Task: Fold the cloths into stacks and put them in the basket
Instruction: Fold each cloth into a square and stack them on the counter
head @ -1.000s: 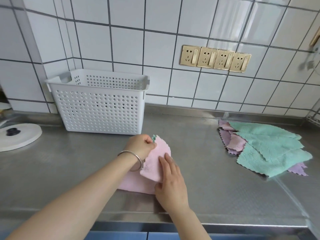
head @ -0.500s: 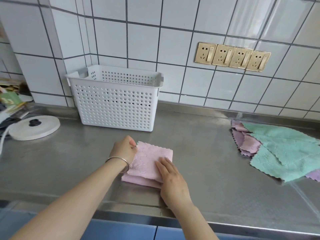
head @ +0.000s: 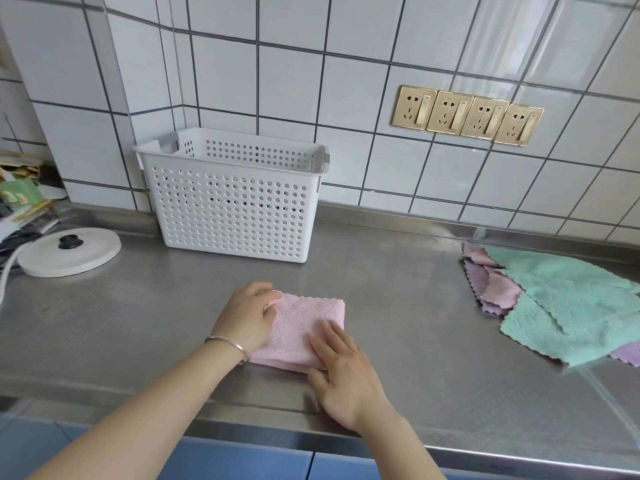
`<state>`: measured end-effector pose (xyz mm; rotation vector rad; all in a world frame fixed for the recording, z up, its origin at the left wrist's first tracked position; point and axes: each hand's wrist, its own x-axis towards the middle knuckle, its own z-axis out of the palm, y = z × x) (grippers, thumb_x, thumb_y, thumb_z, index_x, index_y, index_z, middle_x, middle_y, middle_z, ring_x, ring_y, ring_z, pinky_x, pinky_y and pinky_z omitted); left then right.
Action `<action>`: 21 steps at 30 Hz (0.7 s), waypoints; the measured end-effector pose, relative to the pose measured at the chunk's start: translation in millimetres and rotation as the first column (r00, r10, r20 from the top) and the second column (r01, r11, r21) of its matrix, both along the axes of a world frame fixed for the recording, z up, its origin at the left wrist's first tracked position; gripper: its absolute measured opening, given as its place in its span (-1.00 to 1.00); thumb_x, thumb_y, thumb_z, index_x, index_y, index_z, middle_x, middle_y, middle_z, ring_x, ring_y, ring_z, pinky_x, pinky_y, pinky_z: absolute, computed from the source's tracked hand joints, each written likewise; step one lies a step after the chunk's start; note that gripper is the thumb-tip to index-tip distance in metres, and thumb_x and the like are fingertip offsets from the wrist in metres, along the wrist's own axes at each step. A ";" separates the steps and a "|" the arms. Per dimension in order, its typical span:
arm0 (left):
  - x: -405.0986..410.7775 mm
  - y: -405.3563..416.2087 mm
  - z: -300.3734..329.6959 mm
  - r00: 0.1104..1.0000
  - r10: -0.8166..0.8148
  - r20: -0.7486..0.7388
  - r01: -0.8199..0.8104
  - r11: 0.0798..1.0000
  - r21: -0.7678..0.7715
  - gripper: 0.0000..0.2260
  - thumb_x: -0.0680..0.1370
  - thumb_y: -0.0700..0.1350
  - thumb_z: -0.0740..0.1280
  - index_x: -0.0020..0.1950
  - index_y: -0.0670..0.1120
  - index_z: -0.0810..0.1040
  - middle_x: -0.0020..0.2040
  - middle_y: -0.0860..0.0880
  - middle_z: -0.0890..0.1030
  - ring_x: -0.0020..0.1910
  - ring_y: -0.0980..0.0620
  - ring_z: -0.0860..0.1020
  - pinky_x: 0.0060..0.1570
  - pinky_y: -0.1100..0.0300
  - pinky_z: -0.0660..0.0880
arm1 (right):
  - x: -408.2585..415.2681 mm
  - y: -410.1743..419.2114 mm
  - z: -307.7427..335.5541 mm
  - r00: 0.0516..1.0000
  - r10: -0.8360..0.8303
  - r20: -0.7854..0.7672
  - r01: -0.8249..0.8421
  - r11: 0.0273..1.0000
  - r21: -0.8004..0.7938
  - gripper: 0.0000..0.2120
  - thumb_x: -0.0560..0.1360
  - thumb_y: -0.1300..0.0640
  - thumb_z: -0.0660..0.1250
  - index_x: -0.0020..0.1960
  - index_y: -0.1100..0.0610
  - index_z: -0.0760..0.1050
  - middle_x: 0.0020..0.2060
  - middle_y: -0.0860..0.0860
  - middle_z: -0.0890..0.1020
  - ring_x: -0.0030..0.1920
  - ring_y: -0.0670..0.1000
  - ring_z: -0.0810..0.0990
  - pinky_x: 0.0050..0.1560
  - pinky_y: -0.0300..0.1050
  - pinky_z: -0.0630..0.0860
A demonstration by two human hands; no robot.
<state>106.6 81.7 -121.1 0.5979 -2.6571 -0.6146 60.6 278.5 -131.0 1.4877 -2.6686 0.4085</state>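
Nearest: right hand [head: 346, 379] lies flat, fingers straight, pressing the near right corner of the folded pink cloth [head: 304, 327], thumb down on the steel counter [head: 138, 323]. Left hand [head: 247, 320] sits on the cloth's left edge, thumb on top, fingers curled over the far left corner; can't tell whether it actually grips or just presses. Silver bangle [head: 228, 342] on the left wrist. Cloth is a compact multi-layer rectangle, flat on the counter, front centre, apart from the basket. Right side, well apart: loose pile of unfolded cloths [head: 561, 306], green over pink and purple. Left: white round lid [head: 72, 252] with black knob. Behind the pink cloth: white perforated basket [head: 232, 202] upright against the tiled wall. Four gold sockets [head: 467, 114] on the wall, upper right.
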 end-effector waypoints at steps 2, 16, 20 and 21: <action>6.3 12.7 1.8 0.978 -0.204 0.033 0.206 0.947 -0.248 -0.57 0.45 0.04 0.08 0.21 0.02 0.57 0.29 0.06 0.52 0.25 -0.02 0.50 0.25 0.17 0.43 | 1.1 1.7 -6.3 0.995 -0.093 0.027 0.092 0.996 0.018 -0.51 0.41 -0.12 0.08 0.21 0.04 0.53 0.30 0.11 0.50 0.31 0.14 0.47 0.24 -0.06 0.42; 26.2 -30.5 -22.2 0.925 -0.192 0.327 0.308 0.884 -0.352 -0.12 0.20 0.39 -0.63 0.42 0.00 -0.25 0.47 -0.03 -0.24 0.48 -0.06 -0.19 0.43 0.18 -0.22 | 16.5 -66.5 6.8 0.969 -0.044 0.243 -0.006 0.980 0.198 0.10 0.19 -0.55 -0.33 0.52 0.13 -0.26 0.50 0.08 -0.30 0.36 -0.08 -0.47 0.42 -0.10 -0.34; 47.8 -88.8 -18.7 0.898 -0.087 0.432 0.214 0.943 -0.254 0.04 -0.02 0.42 -0.72 0.39 0.00 -0.36 0.44 0.12 -0.34 0.50 0.09 -0.27 0.50 0.14 -0.23 | 27.9 -133.3 0.5 0.983 0.009 0.183 -0.064 0.951 0.302 -0.10 0.45 -0.38 -0.03 0.51 0.16 -0.31 0.48 0.14 -0.32 0.42 0.05 -0.47 0.46 0.02 -0.35; 52.7 -104.8 -20.1 0.890 -0.061 0.452 0.198 0.945 -0.262 0.05 -0.02 0.43 -0.71 0.39 -0.01 -0.35 0.44 0.13 -0.34 0.52 0.08 -0.24 0.50 0.12 -0.22 | 31.8 -150.0 -0.2 0.982 0.017 0.189 -0.074 0.951 0.301 -0.09 0.45 -0.39 -0.02 0.51 0.16 -0.31 0.48 0.15 -0.31 0.44 0.07 -0.45 0.47 0.04 -0.34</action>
